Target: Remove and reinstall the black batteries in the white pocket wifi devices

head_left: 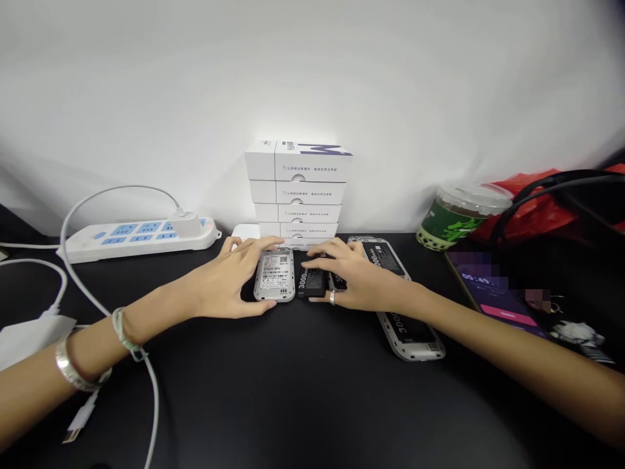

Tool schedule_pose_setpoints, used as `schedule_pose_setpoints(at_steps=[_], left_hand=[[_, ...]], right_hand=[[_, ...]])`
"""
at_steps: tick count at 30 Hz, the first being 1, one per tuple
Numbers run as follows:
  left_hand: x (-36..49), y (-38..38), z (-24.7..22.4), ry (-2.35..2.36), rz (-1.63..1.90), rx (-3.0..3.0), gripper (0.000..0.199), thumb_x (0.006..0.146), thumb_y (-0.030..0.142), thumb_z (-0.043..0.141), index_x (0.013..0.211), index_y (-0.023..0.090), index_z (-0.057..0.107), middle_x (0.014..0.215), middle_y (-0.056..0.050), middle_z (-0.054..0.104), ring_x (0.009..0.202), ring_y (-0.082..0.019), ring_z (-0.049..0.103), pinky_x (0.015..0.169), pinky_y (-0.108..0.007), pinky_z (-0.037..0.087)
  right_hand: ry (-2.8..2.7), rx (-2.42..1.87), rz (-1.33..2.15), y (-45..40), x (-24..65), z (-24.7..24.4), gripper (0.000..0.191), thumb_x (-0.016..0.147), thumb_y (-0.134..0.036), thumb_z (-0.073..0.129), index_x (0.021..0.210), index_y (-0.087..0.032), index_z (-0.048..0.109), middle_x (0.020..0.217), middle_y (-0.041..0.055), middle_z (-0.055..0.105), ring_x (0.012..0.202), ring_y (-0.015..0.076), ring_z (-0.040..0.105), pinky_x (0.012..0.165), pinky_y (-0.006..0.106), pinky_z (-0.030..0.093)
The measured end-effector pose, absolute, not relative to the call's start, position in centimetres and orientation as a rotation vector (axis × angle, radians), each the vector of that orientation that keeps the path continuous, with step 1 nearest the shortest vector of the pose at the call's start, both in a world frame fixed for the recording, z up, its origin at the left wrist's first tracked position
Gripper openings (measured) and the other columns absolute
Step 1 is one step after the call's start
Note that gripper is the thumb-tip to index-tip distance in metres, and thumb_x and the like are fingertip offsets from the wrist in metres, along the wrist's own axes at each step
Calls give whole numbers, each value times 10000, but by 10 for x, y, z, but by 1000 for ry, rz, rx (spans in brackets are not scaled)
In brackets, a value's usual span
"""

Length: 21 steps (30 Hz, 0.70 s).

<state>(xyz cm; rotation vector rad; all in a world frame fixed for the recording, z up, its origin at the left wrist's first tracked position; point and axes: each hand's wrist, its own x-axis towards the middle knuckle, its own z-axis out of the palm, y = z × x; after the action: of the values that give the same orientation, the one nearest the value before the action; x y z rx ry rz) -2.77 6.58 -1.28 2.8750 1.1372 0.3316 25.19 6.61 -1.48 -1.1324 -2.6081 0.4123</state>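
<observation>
My left hand (229, 277) is closed around the edges of a small silver-white device (276, 277), its fingers at the far edge and the thumb at the near left corner. The device's back is off, showing a printed label inside. In my right hand (359, 277) a flat black battery (312, 281) marked 3000 is gripped between thumb and fingers, just right of the device. Beneath and beyond that hand lie similar devices with black batteries fitted, an upper one (401, 268) and a lower one (420, 352). Part of another battery is hidden under the hand.
A stack of white boxes (312, 168) stands against the wall. At left are a white power strip (141, 244), a charging cable (155, 391) and a white adapter (34, 342). A drink cup (452, 218), a red bag (532, 189) and a phone (488, 286) are at right.
</observation>
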Motion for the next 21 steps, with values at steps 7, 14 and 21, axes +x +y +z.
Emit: schedule_pose_setpoints(at_steps=[7,14,21], left_hand=[[-27,64,-13,1167,307,2904,838,897,520,603,1541,169,199,1497,-210,501,1285,-429,543,1121,-610,322],[-27,64,-11,1156,292,2889,821,908,511,587,1543,173,191,1482,-202,513,1280,-423,553,1131,-622,304],[-28,66,-10,1148,301,2886,841,891,528,602,1547,188,201,1481,-184,529,1263,-413,574,1139,-602,317]], right_hand=[[-2722,-1171,417,65,250,-16,801,874,-578,685,1521,-140,512,1537,204,489,1402,423,437,1174,640,295],[-2718,-1189,461,68,245,-11,590,937,-356,628,1494,-182,547,1608,152,458,1463,363,413,1187,605,294],[-2620,-1279,421,72,244,-14,439,940,-348,661,1365,-237,645,1541,108,565,1454,346,444,1160,614,279]])
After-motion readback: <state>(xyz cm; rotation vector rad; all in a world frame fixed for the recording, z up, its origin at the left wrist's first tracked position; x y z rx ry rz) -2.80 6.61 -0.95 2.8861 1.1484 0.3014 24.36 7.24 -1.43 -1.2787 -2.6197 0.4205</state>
